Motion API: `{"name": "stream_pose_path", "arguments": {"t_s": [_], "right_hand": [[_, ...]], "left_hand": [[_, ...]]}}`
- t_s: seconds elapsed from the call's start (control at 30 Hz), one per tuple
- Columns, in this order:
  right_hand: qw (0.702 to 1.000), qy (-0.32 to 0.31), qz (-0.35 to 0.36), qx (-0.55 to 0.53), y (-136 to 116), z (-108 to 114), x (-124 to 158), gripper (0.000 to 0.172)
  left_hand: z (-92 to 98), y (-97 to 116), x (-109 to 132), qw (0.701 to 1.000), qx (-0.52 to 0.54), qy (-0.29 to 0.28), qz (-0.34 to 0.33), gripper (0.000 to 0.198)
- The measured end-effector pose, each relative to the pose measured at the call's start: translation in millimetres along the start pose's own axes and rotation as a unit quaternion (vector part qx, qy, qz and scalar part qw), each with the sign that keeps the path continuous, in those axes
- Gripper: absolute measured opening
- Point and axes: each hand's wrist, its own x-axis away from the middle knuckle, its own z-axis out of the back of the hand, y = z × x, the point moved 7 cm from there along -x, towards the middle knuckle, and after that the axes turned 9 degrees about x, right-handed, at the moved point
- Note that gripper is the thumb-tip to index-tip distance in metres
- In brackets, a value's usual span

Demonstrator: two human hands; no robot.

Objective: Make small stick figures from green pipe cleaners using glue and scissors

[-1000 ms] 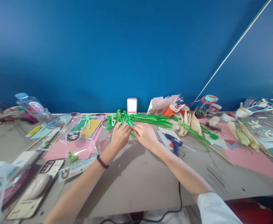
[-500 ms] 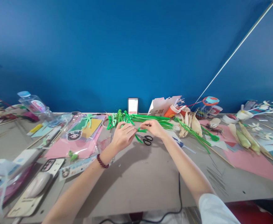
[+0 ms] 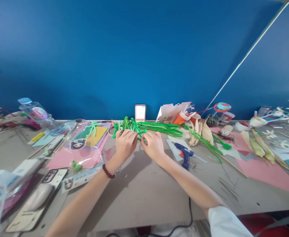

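Both hands are close together over the middle of the table. My left hand (image 3: pixel 126 143), with a dark red bead bracelet at its wrist, is closed on a green pipe cleaner piece (image 3: pixel 141 132). My right hand (image 3: pixel 153 144) pinches the same green piece from the other side, its fingers curled. Just behind my hands stand green twisted pipe cleaner figures (image 3: pixel 126 123), and a bundle of long green pipe cleaners (image 3: pixel 161 127) lies to their right. The fingertips partly hide the piece between them.
A blue glue gun (image 3: pixel 186 154) lies right of my right hand, its cable running to the front edge. Pink sheets (image 3: pixel 67 156), a phone (image 3: pixel 49 177) and a bottle (image 3: pixel 35 110) are on the left. Dried husks (image 3: pixel 207 133) and an orange cup (image 3: pixel 180 118) are at the right.
My right hand has moved left and down, closer to my left hand, and now uncovers the glue gun. The black scissors seen between my arms before are no longer visible.
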Motion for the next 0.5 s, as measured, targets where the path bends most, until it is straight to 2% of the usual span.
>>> {"name": "stream_pose_path", "arguments": {"t_s": [0.1, 0.23, 0.33, 0.4, 0.5], "right_hand": [[0.992, 0.021, 0.077, 0.1, -14, 4, 3, 0.024], [0.987, -0.006, 0.116, 0.11, -14, 5, 0, 0.02], [0.995, -0.035, 0.081, 0.044, 0, 5, -7, 0.018], [0.997, -0.055, 0.039, -0.038, 15, 4, -12, 0.016], [0.968, -0.121, -0.037, -0.215, 39, -8, -16, 0.016]], "left_hand": [[-5.0, 5, 0, 0.998, -0.033, -0.025, -0.043, 0.02], [-19.9, 11, 3, 0.983, -0.026, -0.113, -0.141, 0.024], [-25.4, 12, 4, 0.972, -0.023, -0.15, -0.182, 0.023], [-25.4, 14, 4, 0.967, -0.023, -0.165, -0.194, 0.023], [-20.3, 17, 1, 0.966, 0.0, -0.174, -0.192, 0.022]]}}
